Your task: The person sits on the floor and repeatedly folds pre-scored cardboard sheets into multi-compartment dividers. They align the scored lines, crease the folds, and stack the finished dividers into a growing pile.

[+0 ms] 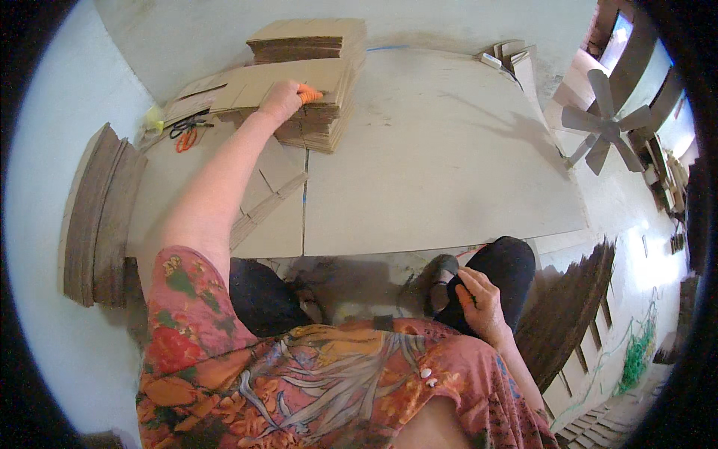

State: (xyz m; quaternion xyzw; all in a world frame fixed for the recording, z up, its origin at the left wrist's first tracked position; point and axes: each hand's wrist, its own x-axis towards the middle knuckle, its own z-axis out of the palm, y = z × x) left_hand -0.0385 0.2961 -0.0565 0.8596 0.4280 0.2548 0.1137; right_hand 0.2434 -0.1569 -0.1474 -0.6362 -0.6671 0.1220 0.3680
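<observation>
My left hand (pixel 286 100) reaches out over a stack of flat cardboard pieces (pixel 314 132). Ribbed orange finger covers (pixel 309 94) sit on its fingers, which touch the top piece near its right end. Whether they pinch the cardboard is hidden by the hand. Close to my body, my right hand (pixel 481 300) hovers by my right knee, loosely curled, with no object visible in it. A bit of orange shows at its palm side. Behind the touched pile rises a taller stack of cardboard (pixel 297 47).
Loose slotted cardboard strips (pixel 269 196) lie on the board tabletop (pixel 443 168). Black and orange cords (pixel 188 134) rest at the left. Upright cardboard bundles (pixel 101 219) lean along the left side. A fan (pixel 608 126) stands at right, beside more stacked cardboard (pixel 572 308).
</observation>
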